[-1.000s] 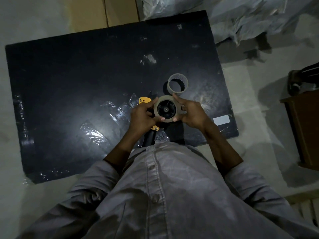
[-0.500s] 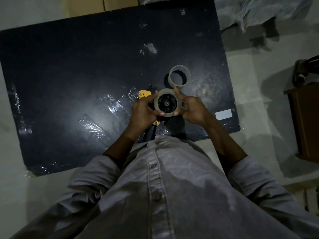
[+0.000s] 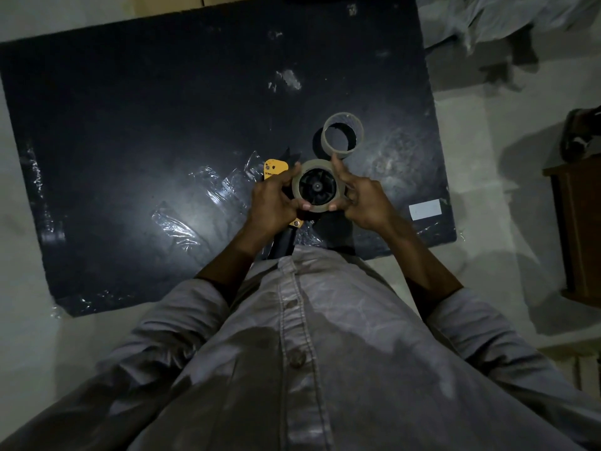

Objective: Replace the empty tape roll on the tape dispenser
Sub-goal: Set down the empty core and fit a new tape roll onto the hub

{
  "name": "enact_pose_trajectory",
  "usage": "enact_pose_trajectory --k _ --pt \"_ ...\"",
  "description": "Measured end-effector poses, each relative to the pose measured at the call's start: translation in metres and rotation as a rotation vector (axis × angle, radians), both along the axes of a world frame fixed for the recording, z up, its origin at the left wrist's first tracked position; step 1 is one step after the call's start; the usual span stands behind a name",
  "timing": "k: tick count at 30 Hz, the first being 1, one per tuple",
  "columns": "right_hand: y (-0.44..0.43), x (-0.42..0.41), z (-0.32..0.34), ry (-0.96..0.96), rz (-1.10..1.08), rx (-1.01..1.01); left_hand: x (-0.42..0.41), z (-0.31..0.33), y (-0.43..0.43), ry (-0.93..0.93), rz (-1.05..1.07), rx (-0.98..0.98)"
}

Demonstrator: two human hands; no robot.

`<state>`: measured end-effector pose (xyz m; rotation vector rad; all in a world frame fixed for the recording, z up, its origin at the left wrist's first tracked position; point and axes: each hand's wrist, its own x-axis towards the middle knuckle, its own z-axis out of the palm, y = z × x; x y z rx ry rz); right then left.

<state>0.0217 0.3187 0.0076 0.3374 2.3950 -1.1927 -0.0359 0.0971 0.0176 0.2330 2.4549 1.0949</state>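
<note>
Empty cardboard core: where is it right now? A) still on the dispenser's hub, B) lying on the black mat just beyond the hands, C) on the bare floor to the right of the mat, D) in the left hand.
B: the empty core lies on the black mat just past the hands, while the tape roll sits around the dispenser hub.

Both hands [image 3: 320, 203] closed, mid-chest
</note>
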Motion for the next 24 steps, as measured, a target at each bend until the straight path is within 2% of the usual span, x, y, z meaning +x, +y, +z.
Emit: enact_pose_trajectory --k 3,10,17,21,24 --pt "-0.002 -0.001 -0.003 0.001 0.013 0.055 0.002 -0.004 0.001 0.024 -0.051 -0.038" --pt "-0.003 0.006 0.0 -0.015 -0.049 -0.01 -0.003 -0.004 0.0 0.071 -0.151 -0.105" --pt "-0.018 -0.009 0.032 0.125 0.212 0.343 0.0 0.0 -0.009 0.1 -0.095 -0.052" --pt "-0.028 -0.013 0.034 0.146 0.284 0.439 0.002 -0.001 -0.008 0.147 -0.127 -0.121" --pt "-0.03 -0.014 0.032 0.146 0.26 0.447 0.003 -0.002 -0.006 0.094 -0.058 -0.103"
